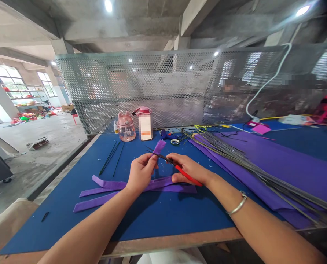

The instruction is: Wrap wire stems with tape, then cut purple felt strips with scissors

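Note:
Pinched between the fingers of my left hand [143,172] is a short purple strip [160,147], its free end pointing up and away. My right hand [189,168] grips red-handled scissors [184,173], whose dark blades cross the strip just above my left fingertips. Whether the blades are parted at the strip is too small to tell. Below my hands, several longer purple strips [103,191] lie on the blue tabletop [152,223], partly hidden by my left hand and forearm.
Thin dark stems [108,158] lie left of my hands. Behind stand a pink bottle [127,126], a propped phone [146,126] and a tape roll [175,142]. Purple sheets [276,154] with a bundle of long wires [251,165] cover the right. A perforated metal panel [163,88] borders the back.

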`<state>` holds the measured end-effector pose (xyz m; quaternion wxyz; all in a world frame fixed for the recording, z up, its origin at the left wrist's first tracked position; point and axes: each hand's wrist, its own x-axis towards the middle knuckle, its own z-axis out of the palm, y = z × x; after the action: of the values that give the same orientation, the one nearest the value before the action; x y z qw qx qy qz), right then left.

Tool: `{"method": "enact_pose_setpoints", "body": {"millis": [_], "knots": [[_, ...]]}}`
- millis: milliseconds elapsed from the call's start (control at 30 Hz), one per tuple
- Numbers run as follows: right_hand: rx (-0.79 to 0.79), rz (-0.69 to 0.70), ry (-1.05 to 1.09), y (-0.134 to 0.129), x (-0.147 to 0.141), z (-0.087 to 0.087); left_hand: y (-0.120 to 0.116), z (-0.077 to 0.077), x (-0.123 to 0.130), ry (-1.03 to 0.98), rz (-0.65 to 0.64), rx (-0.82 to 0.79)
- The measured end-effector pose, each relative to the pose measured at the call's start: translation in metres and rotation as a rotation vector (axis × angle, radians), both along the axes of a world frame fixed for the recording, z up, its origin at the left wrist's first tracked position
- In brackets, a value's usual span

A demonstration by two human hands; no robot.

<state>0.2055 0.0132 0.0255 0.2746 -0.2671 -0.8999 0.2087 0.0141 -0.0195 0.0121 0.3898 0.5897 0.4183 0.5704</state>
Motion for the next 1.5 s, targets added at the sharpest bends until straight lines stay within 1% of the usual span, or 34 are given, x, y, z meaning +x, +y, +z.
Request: {"method": "enact_pose_setpoints", "body": {"millis": [300, 467, 567, 733, 1000, 1100, 1233, 1367, 1500], "knots": [[-0.207, 0.086, 0.02, 0.001, 0.005, -0.002, 0.0, 0.0, 0.0, -0.007, -0.011, -0.002], [-0.239, 0.089, 0.053, 0.001, 0.003, -0.005, -0.001, 0.001, 0.0, 0.005, -0.008, -0.005], [-0.23, 0.059, 0.069, 0.001, 0.001, -0.006, -0.001, 0.001, 0.0, 0.006, 0.004, 0.002], [-0.167, -0.001, 0.08, 0.003, 0.001, -0.008, -0.001, 0.0, -0.001, 0.007, 0.028, 0.015], [-0.132, -0.039, 0.055, 0.005, 0.002, -0.01, -0.001, 0.002, 0.0, -0.011, 0.043, 0.005], [-0.127, -0.055, 0.044, 0.004, 0.002, -0.008, -0.001, 0.001, 0.0, -0.049, 0.025, -0.015], [-0.161, -0.074, 0.03, 0.003, 0.001, -0.006, 0.0, 0.001, 0.002, -0.136, -0.027, -0.049], [-0.15, -0.071, 0.02, 0.003, 0.001, -0.007, 0.0, 0.001, 0.003, -0.132, -0.023, -0.062], [-0.085, -0.014, 0.01, 0.002, 0.001, -0.005, 0.002, 0.0, 0.002, -0.127, 0.02, -0.028]]}}
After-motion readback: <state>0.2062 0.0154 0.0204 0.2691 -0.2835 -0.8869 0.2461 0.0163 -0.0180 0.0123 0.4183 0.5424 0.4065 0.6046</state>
